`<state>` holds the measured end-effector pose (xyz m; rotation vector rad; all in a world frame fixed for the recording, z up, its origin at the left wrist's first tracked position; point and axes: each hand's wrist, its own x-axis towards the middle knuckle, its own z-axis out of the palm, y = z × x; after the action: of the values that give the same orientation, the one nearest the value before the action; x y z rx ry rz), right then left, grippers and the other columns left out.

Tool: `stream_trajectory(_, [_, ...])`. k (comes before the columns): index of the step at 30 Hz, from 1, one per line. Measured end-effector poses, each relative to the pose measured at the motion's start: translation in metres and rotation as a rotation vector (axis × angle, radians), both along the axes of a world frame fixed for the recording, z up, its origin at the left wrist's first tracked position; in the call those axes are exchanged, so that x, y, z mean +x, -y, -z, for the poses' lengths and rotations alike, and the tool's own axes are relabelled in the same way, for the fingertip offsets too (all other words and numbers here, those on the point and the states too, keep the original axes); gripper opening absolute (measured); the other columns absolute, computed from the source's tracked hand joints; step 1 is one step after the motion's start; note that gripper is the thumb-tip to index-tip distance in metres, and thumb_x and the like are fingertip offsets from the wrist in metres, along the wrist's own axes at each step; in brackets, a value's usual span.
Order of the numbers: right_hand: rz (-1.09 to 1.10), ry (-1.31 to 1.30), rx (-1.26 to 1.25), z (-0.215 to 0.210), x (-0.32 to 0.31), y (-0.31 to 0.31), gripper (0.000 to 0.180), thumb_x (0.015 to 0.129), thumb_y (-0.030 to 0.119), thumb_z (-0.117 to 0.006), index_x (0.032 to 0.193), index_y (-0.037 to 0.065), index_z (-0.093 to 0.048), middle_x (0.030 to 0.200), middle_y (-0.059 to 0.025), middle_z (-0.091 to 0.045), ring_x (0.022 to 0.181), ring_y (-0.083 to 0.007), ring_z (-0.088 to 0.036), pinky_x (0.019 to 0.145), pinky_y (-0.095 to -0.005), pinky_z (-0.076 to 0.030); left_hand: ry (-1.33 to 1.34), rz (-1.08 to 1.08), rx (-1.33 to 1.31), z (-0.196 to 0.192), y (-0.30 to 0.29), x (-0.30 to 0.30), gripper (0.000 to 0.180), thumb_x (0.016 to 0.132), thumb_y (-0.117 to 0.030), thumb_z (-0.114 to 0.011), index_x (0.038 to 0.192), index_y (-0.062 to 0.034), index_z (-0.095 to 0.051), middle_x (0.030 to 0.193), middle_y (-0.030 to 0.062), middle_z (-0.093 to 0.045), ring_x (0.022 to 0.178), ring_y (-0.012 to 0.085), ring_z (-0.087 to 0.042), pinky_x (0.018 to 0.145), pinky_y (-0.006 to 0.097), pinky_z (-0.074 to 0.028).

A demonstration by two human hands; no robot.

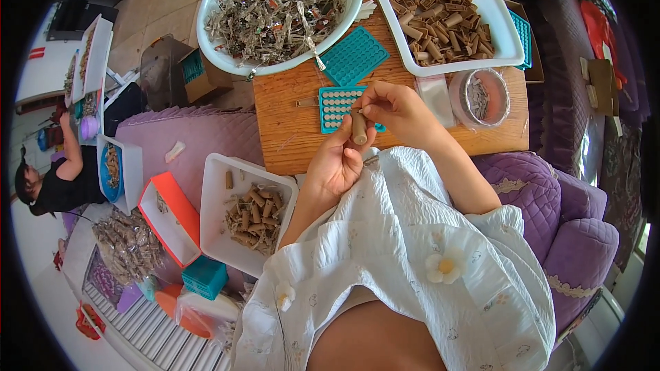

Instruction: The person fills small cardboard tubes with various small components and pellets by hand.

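A small brown cardboard tube (359, 130) is held upright, slightly tilted, in the closed fingers of my left hand (331, 169). At the tube's upper end, the thumb and fingertips of my right hand (402, 113) are pinched together; whatever is between them is too small to make out. Just behind both hands lies a teal tray (323, 121) with rows of round whitish pieces, partly covered by my fingers. Beyond it rests another teal grid tray (354, 56), with no pieces visible in its holes.
On the wooden table (289, 148) stand a pale basin (203, 17) of clear-wrapped pieces, a white tray (510, 48) of brown tubes and a round tub (483, 98) of small grey pieces. A white bin (214, 223) with more tubes sits at my left. Another person (62, 175) works far left.
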<state>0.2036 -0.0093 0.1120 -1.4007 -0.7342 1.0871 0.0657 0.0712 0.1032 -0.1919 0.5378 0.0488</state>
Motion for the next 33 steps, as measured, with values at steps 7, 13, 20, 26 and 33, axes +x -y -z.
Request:
stream_trajectory(7, [-0.123,0.118,-0.036,-0.010,0.007,-0.005,0.003,0.074,0.001,-0.052,0.075,-0.002,-0.052,0.072,-0.0066,-0.056,0.068,-0.0116,-0.053,0.062,-0.0249,-0.043,0.030,-0.002,-0.057,-0.001,-0.002,-0.002,0.026,0.086,-0.022,-0.046,0.103,-0.0015,-0.046,0.095,0.0128,-0.054,0.088,0.0201,-0.057,0.044,0.016,-0.050])
stream_trajectory(13, [-0.232,-0.016,0.073,-0.018,0.010,-0.001,0.007,0.078,0.005,-0.052,0.078,-0.002,-0.051,0.080,-0.0070,-0.057,0.074,-0.0123,-0.054,0.066,-0.0260,-0.045,0.007,0.077,0.344,-0.007,0.002,-0.005,0.026,0.083,-0.020,-0.051,0.103,-0.0030,-0.046,0.091,0.0069,-0.055,0.084,0.0156,-0.057,0.046,0.013,-0.045])
stream_trajectory(20, [-0.006,-0.204,0.326,-0.025,-0.006,0.008,0.024,0.081,0.020,-0.055,0.093,0.000,-0.051,0.094,-0.0073,-0.054,0.084,-0.0138,-0.053,0.073,-0.0275,-0.044,-0.078,-0.129,1.561,-0.045,0.012,0.002,0.028,0.082,-0.008,-0.050,0.110,-0.0041,-0.045,0.096,0.0064,-0.056,0.083,0.0122,-0.053,0.061,0.021,-0.045])
stream_trajectory(26, [-0.233,0.367,0.095,-0.055,-0.007,0.019,0.039,0.077,0.032,-0.056,0.096,-0.001,-0.052,0.080,-0.0099,-0.058,0.077,-0.0218,-0.057,0.069,-0.0309,-0.044,-0.085,-0.215,2.078,-0.056,-0.001,-0.001,0.027,0.080,-0.020,-0.056,0.101,-0.0036,-0.051,0.090,0.0082,-0.055,0.072,0.0179,-0.049,0.061,0.024,-0.044])
stream_trajectory(33, [-0.183,0.558,0.285,-0.039,-0.020,0.018,0.032,0.074,0.026,-0.058,0.092,-0.001,-0.055,0.075,-0.0124,-0.057,0.070,-0.0289,-0.054,0.063,-0.0350,-0.043,-0.076,-0.072,2.684,-0.055,-0.020,-0.011,0.045,0.077,-0.045,-0.052,0.057,-0.0068,-0.039,0.050,0.0040,-0.040,0.042,0.0182,-0.044,0.036,0.029,-0.034])
